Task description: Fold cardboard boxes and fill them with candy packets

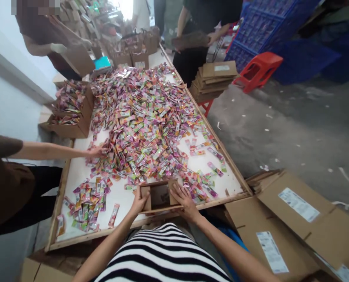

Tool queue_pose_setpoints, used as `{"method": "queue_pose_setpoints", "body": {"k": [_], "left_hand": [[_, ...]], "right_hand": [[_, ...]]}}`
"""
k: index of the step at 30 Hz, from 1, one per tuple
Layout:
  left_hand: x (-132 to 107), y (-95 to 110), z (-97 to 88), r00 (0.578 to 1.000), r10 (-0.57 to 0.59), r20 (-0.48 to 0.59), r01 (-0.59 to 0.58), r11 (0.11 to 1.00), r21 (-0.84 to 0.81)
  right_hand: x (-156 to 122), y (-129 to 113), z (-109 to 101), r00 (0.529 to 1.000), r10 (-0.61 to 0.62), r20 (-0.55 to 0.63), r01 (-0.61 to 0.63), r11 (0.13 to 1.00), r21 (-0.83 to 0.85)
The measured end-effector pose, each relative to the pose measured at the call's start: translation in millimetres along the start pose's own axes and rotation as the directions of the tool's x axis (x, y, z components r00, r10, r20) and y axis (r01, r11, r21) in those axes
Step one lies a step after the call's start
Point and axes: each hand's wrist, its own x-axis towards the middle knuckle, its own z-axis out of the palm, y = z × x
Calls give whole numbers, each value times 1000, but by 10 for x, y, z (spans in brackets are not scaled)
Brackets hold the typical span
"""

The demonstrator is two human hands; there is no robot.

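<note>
A small cardboard box (159, 196) with its top open is at the table's near edge, in front of my striped shirt. My left hand (139, 200) grips its left side, fingers closed over the wall and flap. On the right, my right hand (186, 201) holds the box, its fingers laid over the right flap and edge. The inside of the box looks dark, and no packets show in it. Just beyond the box lies a big heap of colourful small stick packets (151, 121), with a smaller group of packets (89, 201) to the left.
Flattened cardboard boxes (312, 219) are stacked at my right. A co-worker's hand (98, 150) reaches into the heap from the left. Filled boxes (70, 125) stand along the left edge. Other people work at the far end, near a red stool (259, 70) and blue crates (259, 27).
</note>
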Motion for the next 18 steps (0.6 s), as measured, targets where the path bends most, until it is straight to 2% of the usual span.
{"method": "queue_pose_setpoints", "body": {"k": [1,3,5,6,7,9,11,12,13,15,16,18], "left_hand": [[25,-83,38,998,68,-14,-67,996,67],[62,-225,86,970,234,-71,-219,960,174],[69,-336,78,904,406,-133,-362,893,269],[59,-381,47,866,480,-144,-421,853,309],[41,-418,-2,832,542,-118,-478,808,343],[-12,-460,-147,786,618,30,-581,720,379],[-75,-445,-312,769,605,207,-635,684,359],[-103,-417,-381,770,573,281,-638,694,333],[-127,-378,-429,779,534,329,-622,722,302],[-157,-286,-437,826,442,349,-536,807,246],[-160,-242,-393,862,395,316,-475,848,234],[-145,-180,-231,942,300,150,-328,916,231]], "right_hand": [[11,27,-34,1000,4,17,-5,1000,17],[49,11,-59,999,38,-21,-35,993,116],[96,-71,0,983,119,-140,-81,965,251],[123,-125,60,958,184,-219,-110,944,312],[154,-181,134,917,263,-301,-146,921,361],[230,-287,296,787,426,-447,-234,876,422],[310,-361,426,659,527,-537,-303,839,452],[344,-381,467,622,553,-553,-323,826,463],[371,-388,490,612,567,-551,-334,817,470],[404,-370,482,641,585,-497,-364,801,475],[414,-348,459,663,595,-454,-393,793,466],[438,-288,393,698,618,-362,-471,777,417]]}}
